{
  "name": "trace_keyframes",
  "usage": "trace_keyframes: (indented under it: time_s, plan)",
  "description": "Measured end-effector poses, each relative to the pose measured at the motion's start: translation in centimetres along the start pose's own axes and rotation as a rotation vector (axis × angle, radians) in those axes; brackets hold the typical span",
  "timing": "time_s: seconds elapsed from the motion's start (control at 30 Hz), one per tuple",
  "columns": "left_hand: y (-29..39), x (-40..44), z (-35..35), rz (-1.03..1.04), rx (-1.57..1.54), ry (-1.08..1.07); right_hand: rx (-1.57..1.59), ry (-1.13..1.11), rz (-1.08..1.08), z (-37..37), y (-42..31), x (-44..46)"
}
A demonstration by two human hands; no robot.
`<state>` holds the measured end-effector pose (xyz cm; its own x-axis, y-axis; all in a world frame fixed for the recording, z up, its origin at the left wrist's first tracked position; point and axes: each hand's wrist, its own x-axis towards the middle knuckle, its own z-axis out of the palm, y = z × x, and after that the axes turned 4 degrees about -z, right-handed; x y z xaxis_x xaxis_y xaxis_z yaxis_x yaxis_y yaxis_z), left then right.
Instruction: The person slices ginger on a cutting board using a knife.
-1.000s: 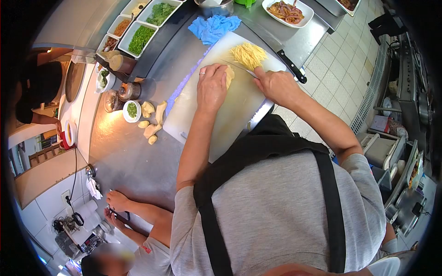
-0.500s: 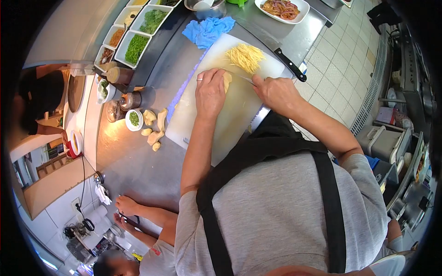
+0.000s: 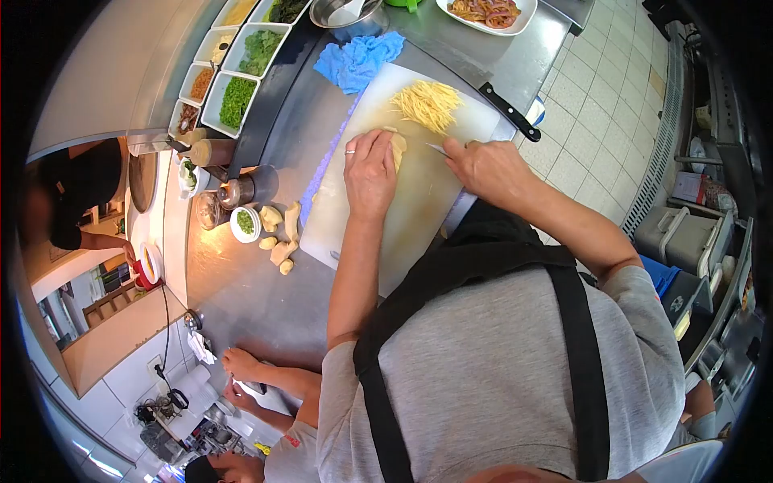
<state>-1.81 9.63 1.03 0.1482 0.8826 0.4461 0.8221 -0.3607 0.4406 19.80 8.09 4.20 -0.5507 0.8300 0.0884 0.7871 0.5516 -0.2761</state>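
Note:
A white cutting board [image 3: 415, 217] lies in front of me. My left hand [image 3: 370, 179], a ring on one finger, presses with curled fingers on a peeled piece of ginger [image 3: 398, 151] on the board. The fingers of my right hand [image 3: 487, 173] are wrapped round a knife [image 3: 436, 148]; its handle is hidden in the hand and its thin blade points toward the ginger. Just beyond both hands sits a pile of thin yellow ginger shreds [image 3: 427, 106]. Several peeled ginger pieces [image 3: 283, 252] lie on the steel counter left of the board.
A black-handled knife [image 3: 510, 111] lies along the board's far right corner. Behind the board are a blue cloth [image 3: 358, 61] and a steel bowl [image 3: 348, 18]. Garnish tubs [image 3: 235, 103] line the left. A co-worker's hands [image 3: 241, 370] are at the lower left.
The view has shifted slightly, so the counter things appear moved. Both hands keep their holds, and the knife remains beside the ginger.

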Motion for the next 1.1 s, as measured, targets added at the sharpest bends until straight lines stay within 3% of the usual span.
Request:
trace_keyframes:
  time_s: [0.8,0.97,1.1]
  plan:
    - [0.1,0.0,0.0,0.001,0.007,0.011,0.083,-0.015,0.016,0.3,-0.5,1.4]
    - [0.2,-0.1,0.1,-0.005,0.01,0.02,0.087,-0.1,0.083,-0.8,-0.7,0.2]
    - [0.1,-0.1,0.2,0.01,0.019,0.028,0.11,-0.043,0.018,0.2,-0.4,1.7]
